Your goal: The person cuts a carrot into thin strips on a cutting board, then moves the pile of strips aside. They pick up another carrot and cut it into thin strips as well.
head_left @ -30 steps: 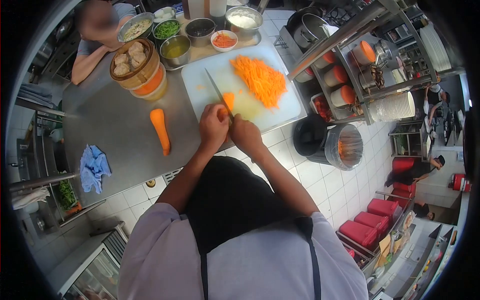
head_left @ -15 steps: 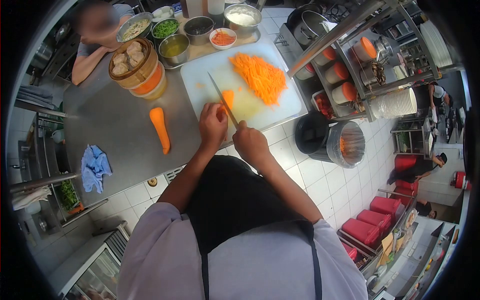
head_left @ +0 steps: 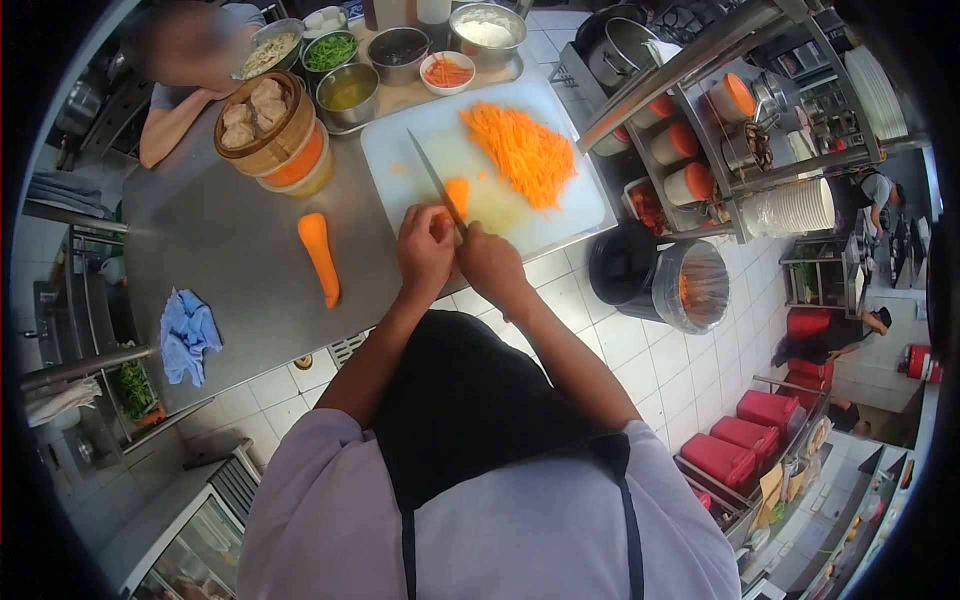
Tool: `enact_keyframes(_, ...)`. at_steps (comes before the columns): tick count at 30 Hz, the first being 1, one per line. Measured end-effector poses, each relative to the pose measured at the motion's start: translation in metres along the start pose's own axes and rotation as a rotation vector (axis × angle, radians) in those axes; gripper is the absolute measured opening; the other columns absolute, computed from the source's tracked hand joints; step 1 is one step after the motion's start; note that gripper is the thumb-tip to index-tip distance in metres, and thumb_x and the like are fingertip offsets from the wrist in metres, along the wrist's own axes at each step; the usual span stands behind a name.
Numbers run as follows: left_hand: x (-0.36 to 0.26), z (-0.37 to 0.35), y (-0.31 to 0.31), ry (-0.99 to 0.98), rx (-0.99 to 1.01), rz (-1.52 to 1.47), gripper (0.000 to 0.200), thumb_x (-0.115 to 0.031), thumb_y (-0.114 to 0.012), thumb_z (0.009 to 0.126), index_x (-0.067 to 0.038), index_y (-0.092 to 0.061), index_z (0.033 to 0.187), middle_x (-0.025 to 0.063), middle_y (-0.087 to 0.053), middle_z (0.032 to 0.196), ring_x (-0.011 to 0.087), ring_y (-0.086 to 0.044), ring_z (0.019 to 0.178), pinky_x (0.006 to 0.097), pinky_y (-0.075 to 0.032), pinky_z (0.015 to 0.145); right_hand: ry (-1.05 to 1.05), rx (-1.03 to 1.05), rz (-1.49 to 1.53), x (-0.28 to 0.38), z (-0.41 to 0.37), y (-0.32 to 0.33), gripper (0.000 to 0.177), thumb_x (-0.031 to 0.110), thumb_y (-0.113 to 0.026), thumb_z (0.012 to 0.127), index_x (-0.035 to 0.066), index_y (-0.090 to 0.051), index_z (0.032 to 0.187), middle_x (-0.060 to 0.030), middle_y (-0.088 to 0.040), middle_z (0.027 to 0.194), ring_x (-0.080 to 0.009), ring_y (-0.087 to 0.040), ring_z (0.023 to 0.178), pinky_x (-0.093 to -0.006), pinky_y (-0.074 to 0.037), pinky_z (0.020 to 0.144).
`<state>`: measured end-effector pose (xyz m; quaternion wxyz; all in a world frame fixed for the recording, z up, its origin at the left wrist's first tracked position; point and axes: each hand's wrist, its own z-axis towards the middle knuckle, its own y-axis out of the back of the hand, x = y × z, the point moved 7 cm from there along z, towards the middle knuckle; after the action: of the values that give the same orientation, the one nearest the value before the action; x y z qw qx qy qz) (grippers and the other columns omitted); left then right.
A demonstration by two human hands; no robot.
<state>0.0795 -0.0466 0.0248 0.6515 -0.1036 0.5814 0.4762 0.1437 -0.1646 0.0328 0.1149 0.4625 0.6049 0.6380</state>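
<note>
My right hand (head_left: 490, 262) is closed round the handle of a kitchen knife (head_left: 430, 168), whose blade points away from me over the white cutting board (head_left: 385, 145). Beside the blade, my left hand (head_left: 426, 242) has its fingers curled at the board's near edge, pressed on a carrot piece that they mostly cover. An orange slice of carrot (head_left: 457, 190) shows just past the fingertips, against the knife. Further right on the board lies a heap of carrot strips (head_left: 522, 152). A whole peeled carrot (head_left: 319, 260) rests on the steel table, left of the board.
A bamboo steamer (head_left: 262, 125) with dumplings stands at the back left, near another person's forearm (head_left: 175, 130). Metal bowls, including one of yellow liquid (head_left: 348, 92), line the back. A blue cloth (head_left: 188, 335) lies front left; a lined bin (head_left: 692, 287) stands right.
My right hand and the knife have slid a little forward and left, so the tip reaches further across the board. The left hand stays nearly in place on the carrot piece.
</note>
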Motion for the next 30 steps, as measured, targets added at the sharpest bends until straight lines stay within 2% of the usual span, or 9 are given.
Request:
enact_keyframes(3, 0.002, 0.000, 0.002, -0.005, -0.001, 0.014, 0.020, -0.004, -0.076, 0.087, -0.007, -0.069, 0.106, 0.0095, -0.067, 0.103, 0.0297, -0.070, 0.088, 0.0414, -0.057, 0.078, 0.017, -0.072, -0.029, 0.009, -0.016, 0.013, 0.016, 0.013, -0.061, 0.094, -0.002, -0.057, 0.097, -0.0257, -0.072, 0.073, -0.0412, -0.075, 0.069, -0.0508, -0.061, 0.062)
enact_keyframes(12, 0.001, -0.001, 0.000, -0.015, 0.008, 0.075, 0.019, -0.004, -0.074, 0.087, -0.007, -0.069, 0.105, 0.0089, -0.068, 0.103, 0.0299, -0.070, 0.087, 0.0426, -0.057, 0.080, -0.096, 0.037, -0.044, 0.014, -0.048, 0.026, 0.016, 0.010, -0.058, 0.094, -0.004, -0.055, 0.102, -0.0283, -0.073, 0.078, -0.0452, -0.075, 0.074, -0.0539, -0.061, 0.066)
enact_keyframes(18, 0.002, 0.001, 0.001, -0.012, 0.012, 0.063, 0.018, -0.004, -0.074, 0.087, -0.007, -0.069, 0.104, 0.0092, -0.068, 0.103, 0.0310, -0.070, 0.090, 0.0427, -0.057, 0.081, -0.092, 0.049, -0.068, 0.013, -0.039, 0.016, 0.018, 0.013, -0.062, 0.095, -0.003, -0.056, 0.101, -0.0270, -0.074, 0.080, -0.0434, -0.076, 0.076, -0.0510, -0.062, 0.068)
enact_keyframes(21, 0.002, -0.002, 0.001, -0.011, 0.008, 0.055, 0.017, -0.005, -0.075, 0.087, -0.007, -0.069, 0.103, 0.0094, -0.068, 0.103, 0.0310, -0.071, 0.089, 0.0424, -0.058, 0.080, 0.013, 0.063, -0.059, 0.005, -0.011, -0.013, 0.025, 0.017, -0.060, 0.098, -0.006, -0.055, 0.107, -0.0284, -0.073, 0.081, -0.0466, -0.074, 0.079, -0.0556, -0.060, 0.071)
enact_keyframes(28, 0.007, -0.001, -0.001, 0.055, 0.006, -0.017, 0.017, -0.006, -0.075, 0.087, -0.007, -0.069, 0.103, 0.0094, -0.068, 0.102, 0.0288, -0.071, 0.082, 0.0399, -0.058, 0.075, -0.037, 0.022, 0.028, -0.002, -0.005, -0.009, 0.028, 0.020, -0.064, 0.096, -0.005, -0.057, 0.105, -0.0283, -0.072, 0.081, -0.0475, -0.072, 0.077, -0.0553, -0.058, 0.070)
enact_keyframes(30, 0.003, 0.000, 0.002, 0.007, -0.023, 0.007, 0.017, -0.005, -0.075, 0.087, -0.008, -0.069, 0.103, 0.0092, -0.068, 0.102, 0.0280, -0.071, 0.081, 0.0397, -0.058, 0.075, -0.033, -0.018, 0.080, -0.001, -0.010, -0.005, 0.027, 0.020, -0.064, 0.096, -0.005, -0.058, 0.105, -0.0285, -0.072, 0.080, -0.0478, -0.072, 0.076, -0.0556, -0.057, 0.069)
